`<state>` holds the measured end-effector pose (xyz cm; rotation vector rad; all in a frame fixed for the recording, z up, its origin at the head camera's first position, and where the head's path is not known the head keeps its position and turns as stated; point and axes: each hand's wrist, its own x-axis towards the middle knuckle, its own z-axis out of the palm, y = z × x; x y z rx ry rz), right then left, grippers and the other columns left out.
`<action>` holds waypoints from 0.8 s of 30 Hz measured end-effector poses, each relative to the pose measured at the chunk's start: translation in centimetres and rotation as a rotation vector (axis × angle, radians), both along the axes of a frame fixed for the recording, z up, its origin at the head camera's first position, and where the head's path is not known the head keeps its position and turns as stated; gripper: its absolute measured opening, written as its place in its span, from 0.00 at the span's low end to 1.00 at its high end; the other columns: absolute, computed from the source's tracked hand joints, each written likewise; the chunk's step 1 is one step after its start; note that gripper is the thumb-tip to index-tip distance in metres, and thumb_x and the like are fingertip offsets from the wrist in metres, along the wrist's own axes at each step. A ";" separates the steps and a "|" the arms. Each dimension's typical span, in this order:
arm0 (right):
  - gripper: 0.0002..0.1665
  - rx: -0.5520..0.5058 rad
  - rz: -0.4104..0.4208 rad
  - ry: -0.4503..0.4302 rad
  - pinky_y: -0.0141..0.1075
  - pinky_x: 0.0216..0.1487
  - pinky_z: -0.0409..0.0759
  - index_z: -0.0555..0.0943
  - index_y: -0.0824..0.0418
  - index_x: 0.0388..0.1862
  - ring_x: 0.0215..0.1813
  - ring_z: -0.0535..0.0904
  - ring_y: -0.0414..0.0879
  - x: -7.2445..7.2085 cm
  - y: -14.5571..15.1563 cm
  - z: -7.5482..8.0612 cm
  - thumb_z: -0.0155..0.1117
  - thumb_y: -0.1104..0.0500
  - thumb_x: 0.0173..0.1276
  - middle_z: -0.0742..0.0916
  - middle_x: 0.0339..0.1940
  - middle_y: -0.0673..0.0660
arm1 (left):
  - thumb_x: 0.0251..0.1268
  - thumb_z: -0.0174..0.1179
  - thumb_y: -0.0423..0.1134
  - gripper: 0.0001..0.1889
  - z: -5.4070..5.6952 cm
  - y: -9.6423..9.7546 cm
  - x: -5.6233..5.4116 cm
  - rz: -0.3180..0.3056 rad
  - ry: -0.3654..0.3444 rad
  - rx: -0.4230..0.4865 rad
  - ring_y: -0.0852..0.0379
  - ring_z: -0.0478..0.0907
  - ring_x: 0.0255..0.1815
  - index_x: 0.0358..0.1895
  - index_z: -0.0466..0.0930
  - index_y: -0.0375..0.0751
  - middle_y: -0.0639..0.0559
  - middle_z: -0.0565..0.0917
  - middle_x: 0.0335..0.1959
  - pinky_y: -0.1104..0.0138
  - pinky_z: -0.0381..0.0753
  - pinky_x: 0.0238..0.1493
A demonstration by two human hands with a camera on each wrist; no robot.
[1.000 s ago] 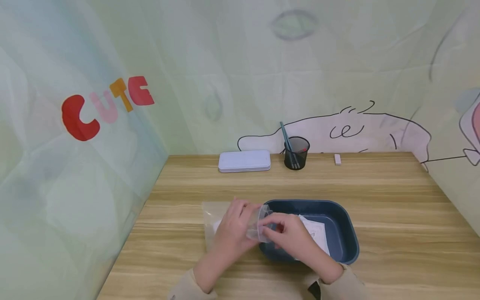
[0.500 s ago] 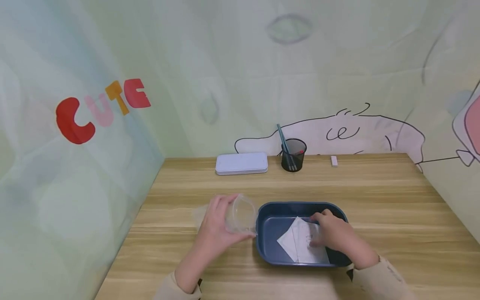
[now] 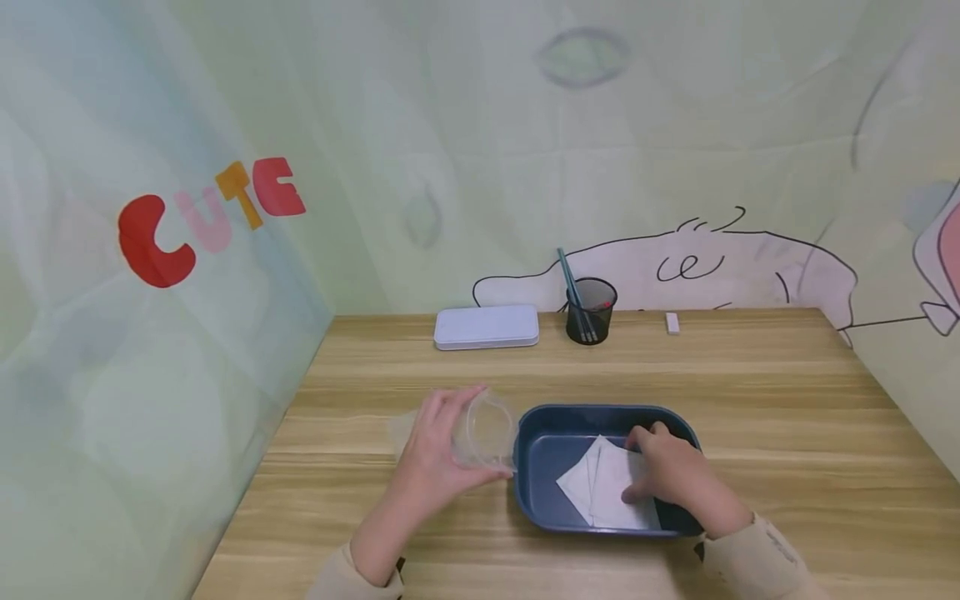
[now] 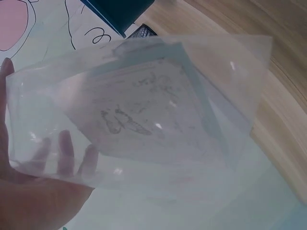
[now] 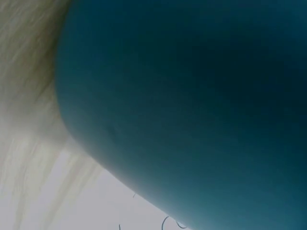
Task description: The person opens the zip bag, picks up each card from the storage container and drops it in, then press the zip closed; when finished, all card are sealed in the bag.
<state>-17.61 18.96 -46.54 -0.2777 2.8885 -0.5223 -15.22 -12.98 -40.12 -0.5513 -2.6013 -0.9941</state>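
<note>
My left hand [image 3: 429, 467] grips a clear plastic bag [image 3: 487, 429], thumb and fingers spread round its mouth, which gapes toward the tray. Inside the bag, in the left wrist view, lies a pale flat square sheet [image 4: 129, 110] with grey markings. Over the dark blue tray [image 3: 536, 417] my right hand [image 3: 671, 471] reaches in from the right. Its fingers and thumb come down at the right edge of the white square sheets [image 3: 611, 492], which overlap on the tray's floor. The hand hides whether it grips one. The right wrist view shows mostly the blurred tray wall [image 5: 168, 120].
Toward the back of the wooden table [image 3: 772, 400] are a white flat case [image 3: 486, 327], a black mesh pen cup [image 3: 590, 317] with blue-green sticks, and a small white block [image 3: 672, 323]. A printed cloth [image 3: 420, 150] stands behind.
A second ago the right hand was at the bag's mouth. It has moved right, down into the tray. The left hand has shifted slightly left with the bag, its mouth now in view.
</note>
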 end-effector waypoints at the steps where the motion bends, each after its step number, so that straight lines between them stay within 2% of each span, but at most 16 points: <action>1: 0.37 0.002 0.002 0.013 0.49 0.32 0.77 0.79 0.58 0.43 0.30 0.74 0.51 0.0 0.0 0.0 0.85 0.46 0.34 0.76 0.37 0.60 | 0.24 0.83 0.53 0.53 0.0 0.0 0.0 -0.003 -0.005 0.001 0.56 0.67 0.51 0.67 0.69 0.55 0.54 0.70 0.51 0.54 0.75 0.52; 4: 0.32 -0.008 0.000 0.060 0.46 0.32 0.77 0.79 0.58 0.39 0.30 0.73 0.48 0.0 0.0 0.3 0.84 0.47 0.37 0.77 0.35 0.57 | 0.24 0.83 0.52 0.52 -0.1 0.0 -0.1 -0.011 -0.006 0.003 0.57 0.67 0.52 0.66 0.70 0.54 0.55 0.71 0.51 0.55 0.74 0.53; 6: 0.24 -0.024 0.005 0.115 0.43 0.31 0.76 0.81 0.57 0.35 0.29 0.73 0.46 0.0 0.0 0.6 0.82 0.50 0.42 0.78 0.32 0.53 | 0.24 0.83 0.52 0.51 -0.2 -0.1 -0.2 -0.016 0.004 0.002 0.57 0.67 0.52 0.65 0.70 0.54 0.55 0.71 0.51 0.55 0.73 0.53; 9: 0.13 -0.070 0.016 0.190 0.38 0.29 0.74 0.82 0.56 0.29 0.27 0.72 0.42 0.1 0.0 1.3 0.78 0.55 0.50 0.79 0.26 0.48 | 0.26 0.82 0.51 0.49 -0.4 -0.2 -0.3 -0.018 0.039 -0.007 0.57 0.67 0.52 0.64 0.71 0.55 0.55 0.71 0.50 0.55 0.74 0.53; 11: 0.08 -0.091 0.027 0.222 0.36 0.27 0.73 0.82 0.54 0.26 0.26 0.72 0.41 0.2 -0.1 1.9 0.76 0.57 0.53 0.80 0.23 0.46 | 0.26 0.82 0.51 0.48 -0.4 -0.2 -0.3 -0.019 0.063 -0.012 0.56 0.68 0.52 0.62 0.72 0.54 0.54 0.72 0.50 0.54 0.74 0.53; 17: 0.05 -0.124 0.057 0.191 0.36 0.27 0.74 0.85 0.52 0.26 0.26 0.73 0.39 0.6 0.2 3.9 0.75 0.56 0.56 0.82 0.23 0.44 | 0.25 0.83 0.48 0.46 -0.5 -0.2 -0.4 -0.027 0.102 -0.014 0.56 0.68 0.53 0.61 0.74 0.54 0.54 0.73 0.49 0.54 0.74 0.53; 24: 0.03 -0.207 0.060 0.174 0.34 0.26 0.74 0.86 0.52 0.29 0.25 0.73 0.39 1.0 0.6 5.7 0.73 0.57 0.58 0.81 0.22 0.42 | 0.24 0.82 0.51 0.47 -0.7 -0.1 -0.7 -0.058 0.119 -0.011 0.55 0.68 0.53 0.60 0.74 0.49 0.54 0.76 0.50 0.53 0.73 0.54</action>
